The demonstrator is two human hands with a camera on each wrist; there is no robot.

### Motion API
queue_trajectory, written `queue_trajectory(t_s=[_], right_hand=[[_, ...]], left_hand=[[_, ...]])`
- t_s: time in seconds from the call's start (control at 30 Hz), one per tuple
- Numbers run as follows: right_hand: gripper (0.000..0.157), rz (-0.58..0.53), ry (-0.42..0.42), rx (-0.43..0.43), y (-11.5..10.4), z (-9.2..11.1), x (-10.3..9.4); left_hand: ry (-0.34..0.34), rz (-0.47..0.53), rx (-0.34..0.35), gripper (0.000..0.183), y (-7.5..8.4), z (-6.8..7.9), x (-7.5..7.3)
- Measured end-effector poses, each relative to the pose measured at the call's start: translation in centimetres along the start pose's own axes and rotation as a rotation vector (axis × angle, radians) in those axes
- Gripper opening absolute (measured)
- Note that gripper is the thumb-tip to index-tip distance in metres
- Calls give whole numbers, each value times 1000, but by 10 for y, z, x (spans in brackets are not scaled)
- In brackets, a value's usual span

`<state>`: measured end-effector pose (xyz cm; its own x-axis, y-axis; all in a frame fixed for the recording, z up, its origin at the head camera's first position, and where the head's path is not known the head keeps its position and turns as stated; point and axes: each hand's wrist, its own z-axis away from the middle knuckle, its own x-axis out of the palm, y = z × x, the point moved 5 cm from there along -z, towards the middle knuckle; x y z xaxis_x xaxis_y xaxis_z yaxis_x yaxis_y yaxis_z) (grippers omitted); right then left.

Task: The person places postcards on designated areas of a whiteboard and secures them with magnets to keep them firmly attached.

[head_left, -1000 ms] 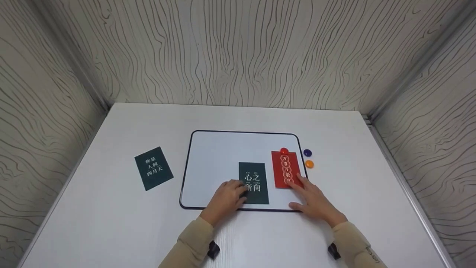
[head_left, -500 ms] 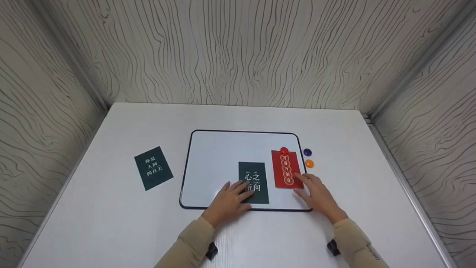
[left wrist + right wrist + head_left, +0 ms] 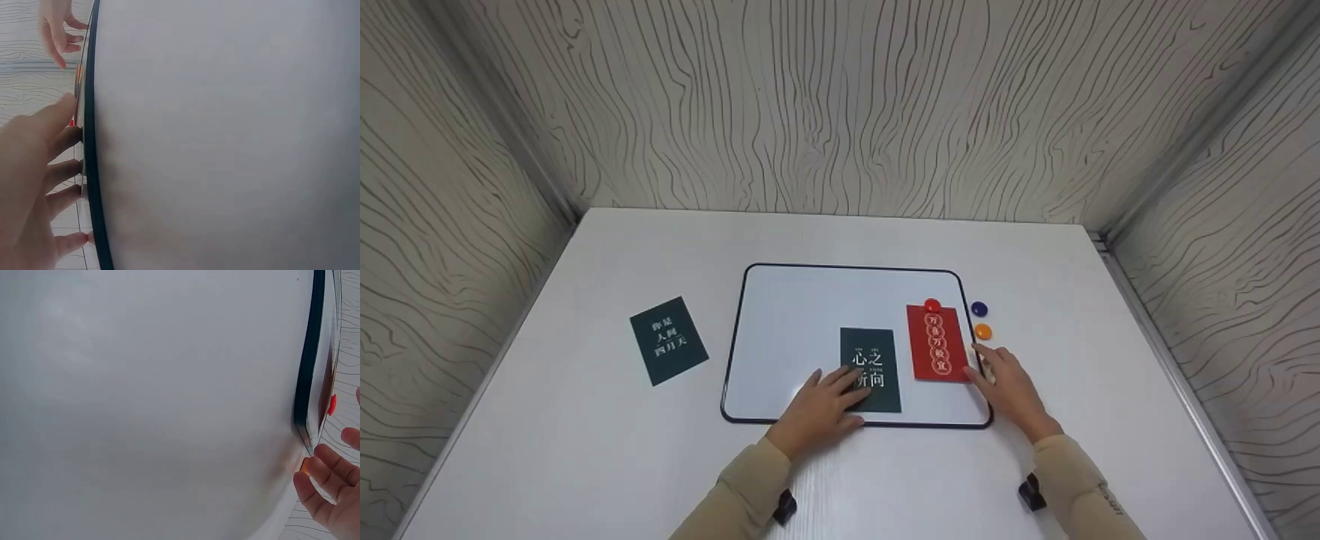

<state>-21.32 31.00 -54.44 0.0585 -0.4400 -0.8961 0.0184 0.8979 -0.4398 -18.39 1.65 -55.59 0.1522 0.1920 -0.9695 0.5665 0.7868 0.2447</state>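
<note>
The left hand (image 3: 816,409) is laid with its fingers extended and slightly spread over the lower left part of the green card (image 3: 887,390), which lies flat on the whiteboard (image 3: 789,322); nothing is pinched by it. The right hand (image 3: 1012,391) is held with its fingers parted at the lower right of the red card (image 3: 922,352), and nothing is grasped; whether the card is touched by the thumb cannot be told. A red disc (image 3: 932,305) sits at the red card's top edge, while a purple disc (image 3: 979,309) and an orange disc (image 3: 983,331) lie on the table (image 3: 1080,322) just beyond the board's right edge. The step in hand is judged to be the steadying of the green card; for it to be fastened, a loose disc, probably a magnet, would need to be picked up and set at its top.
</note>
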Motion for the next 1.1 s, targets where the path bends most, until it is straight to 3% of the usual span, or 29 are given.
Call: queue_trajectory(t_s=[0.27, 0.7, 1.1], right_hand=[[57, -77, -41, 99, 17, -10, 2], [54, -151, 10, 91, 20, -24, -6], [51, -182, 44, 137, 27, -36, -11]], left_hand=[[-19, 37, -16, 50, -1, 2, 2], [-47, 39, -19, 50, -1, 2, 1], [-46, 65, -17, 49, -3, 2, 1]])
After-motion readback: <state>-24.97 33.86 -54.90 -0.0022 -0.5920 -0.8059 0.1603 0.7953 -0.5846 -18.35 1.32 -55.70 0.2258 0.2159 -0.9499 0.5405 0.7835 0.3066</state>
